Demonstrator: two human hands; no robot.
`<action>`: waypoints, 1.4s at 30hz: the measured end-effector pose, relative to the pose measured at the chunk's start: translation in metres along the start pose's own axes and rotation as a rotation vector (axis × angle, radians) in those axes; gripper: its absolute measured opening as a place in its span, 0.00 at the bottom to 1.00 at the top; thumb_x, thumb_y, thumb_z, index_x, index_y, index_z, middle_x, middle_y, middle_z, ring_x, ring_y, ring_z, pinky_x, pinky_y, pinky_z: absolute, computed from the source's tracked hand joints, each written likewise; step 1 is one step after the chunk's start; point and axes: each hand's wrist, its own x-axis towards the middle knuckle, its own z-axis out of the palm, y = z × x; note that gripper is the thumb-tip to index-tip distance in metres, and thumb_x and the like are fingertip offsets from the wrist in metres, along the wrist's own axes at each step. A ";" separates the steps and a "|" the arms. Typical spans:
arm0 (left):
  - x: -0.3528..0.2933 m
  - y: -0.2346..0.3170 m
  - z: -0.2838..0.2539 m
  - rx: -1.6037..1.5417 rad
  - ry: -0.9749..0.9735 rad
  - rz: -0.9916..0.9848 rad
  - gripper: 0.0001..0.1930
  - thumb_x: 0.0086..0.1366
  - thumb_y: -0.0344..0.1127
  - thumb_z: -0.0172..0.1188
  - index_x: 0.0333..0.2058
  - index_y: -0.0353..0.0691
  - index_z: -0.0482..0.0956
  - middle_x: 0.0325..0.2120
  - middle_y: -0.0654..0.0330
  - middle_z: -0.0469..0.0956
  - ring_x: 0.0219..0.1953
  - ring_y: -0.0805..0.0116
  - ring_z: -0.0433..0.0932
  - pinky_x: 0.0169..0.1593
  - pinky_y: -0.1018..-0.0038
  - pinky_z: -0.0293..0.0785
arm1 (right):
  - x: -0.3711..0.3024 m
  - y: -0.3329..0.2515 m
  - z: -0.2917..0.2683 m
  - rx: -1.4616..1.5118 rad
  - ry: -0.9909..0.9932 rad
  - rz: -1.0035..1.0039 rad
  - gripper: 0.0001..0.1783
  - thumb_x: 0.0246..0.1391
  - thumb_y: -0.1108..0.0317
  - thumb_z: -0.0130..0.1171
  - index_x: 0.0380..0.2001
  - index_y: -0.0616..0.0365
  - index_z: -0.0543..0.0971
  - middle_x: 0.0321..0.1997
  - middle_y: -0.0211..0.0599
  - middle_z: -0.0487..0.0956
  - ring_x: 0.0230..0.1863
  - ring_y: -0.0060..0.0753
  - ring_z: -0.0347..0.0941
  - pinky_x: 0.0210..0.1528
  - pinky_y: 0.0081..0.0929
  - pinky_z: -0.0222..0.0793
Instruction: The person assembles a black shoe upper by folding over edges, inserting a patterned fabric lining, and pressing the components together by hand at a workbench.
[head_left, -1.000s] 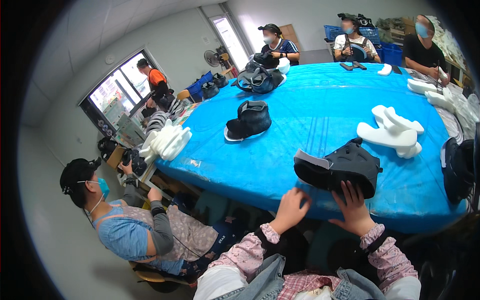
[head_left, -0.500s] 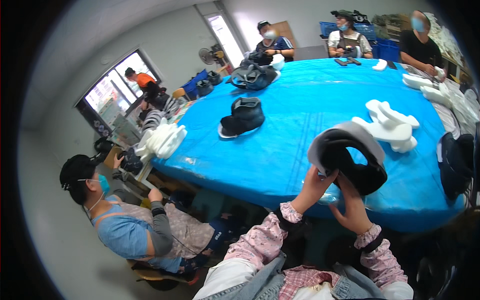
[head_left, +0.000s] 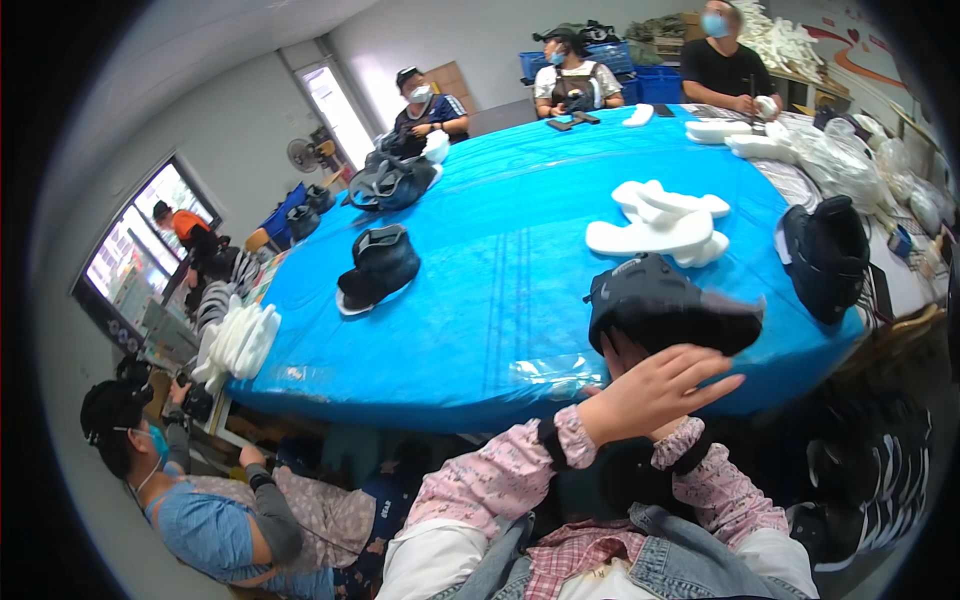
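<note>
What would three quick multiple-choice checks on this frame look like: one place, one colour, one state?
1. Where does the pile of white insoles lie?
A. on the blue table cover
B. on the floor
C. in a person's lap

2. What colour is the table cover?
A. red
B. blue
C. green

3. How is the black shoe upper at the near edge?
A. lying alone, untouched
B. held up by the person's hands
C. boxed

Answers:
1. A, the insoles rest on the cover beyond the held upper.
2. B, the cover is bright blue.
3. B, the left hand spreads across it and the right hand, mostly hidden, is behind it.
</note>
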 end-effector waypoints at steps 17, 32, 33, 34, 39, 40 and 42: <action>-0.070 -0.049 0.096 0.139 -0.109 -0.558 0.25 0.53 0.38 0.54 0.47 0.26 0.66 0.50 0.40 0.64 0.55 0.48 0.61 0.60 0.58 0.52 | 0.007 0.054 -0.039 -0.396 -0.093 0.007 0.34 0.49 0.54 0.48 0.57 0.61 0.60 0.60 0.51 0.59 0.63 0.46 0.52 0.63 0.45 0.43; -0.051 -0.055 0.081 0.105 -0.268 -0.559 0.34 0.47 0.40 0.55 0.53 0.28 0.60 0.53 0.41 0.60 0.54 0.49 0.62 0.57 0.62 0.57 | 0.031 0.083 -0.066 -0.226 -0.098 -0.006 0.16 0.44 0.66 0.49 0.38 0.59 0.76 0.43 0.41 0.74 0.48 0.41 0.68 0.54 0.37 0.59; -0.042 -0.057 0.084 0.083 -0.356 -0.615 0.34 0.47 0.40 0.54 0.52 0.28 0.60 0.54 0.41 0.61 0.53 0.50 0.63 0.56 0.62 0.58 | 0.024 0.089 -0.064 -0.237 -0.094 0.006 0.16 0.44 0.66 0.49 0.38 0.59 0.76 0.43 0.41 0.74 0.48 0.41 0.68 0.54 0.37 0.59; -0.036 -0.057 0.087 0.063 -0.445 -0.674 0.33 0.47 0.40 0.54 0.52 0.28 0.61 0.54 0.41 0.61 0.52 0.50 0.64 0.55 0.62 0.59 | 0.016 0.094 -0.062 -0.261 -0.048 -0.017 0.17 0.43 0.66 0.50 0.38 0.58 0.76 0.42 0.41 0.74 0.48 0.41 0.68 0.53 0.38 0.59; -0.051 -0.070 0.086 0.238 -0.240 -0.504 0.30 0.47 0.41 0.54 0.49 0.30 0.65 0.51 0.47 0.66 0.46 0.50 0.68 0.51 0.62 0.62 | 0.031 0.076 -0.063 -0.336 -0.133 -0.055 0.20 0.41 0.67 0.51 0.41 0.57 0.74 0.40 0.41 0.74 0.48 0.42 0.67 0.54 0.39 0.57; -0.055 -0.073 0.083 0.236 -0.180 -0.509 0.30 0.47 0.41 0.54 0.49 0.31 0.66 0.49 0.49 0.68 0.46 0.50 0.68 0.49 0.62 0.62 | 0.034 0.069 -0.059 -0.338 -0.076 -0.050 0.20 0.41 0.66 0.51 0.42 0.56 0.74 0.41 0.41 0.74 0.48 0.42 0.67 0.55 0.40 0.56; -0.058 -0.078 0.078 0.163 -0.186 -0.541 0.27 0.48 0.42 0.54 0.47 0.32 0.68 0.46 0.49 0.71 0.45 0.50 0.69 0.49 0.62 0.63 | 0.042 0.062 -0.041 -0.193 0.018 -0.039 0.20 0.44 0.63 0.49 0.43 0.52 0.73 0.41 0.41 0.74 0.47 0.45 0.67 0.54 0.43 0.56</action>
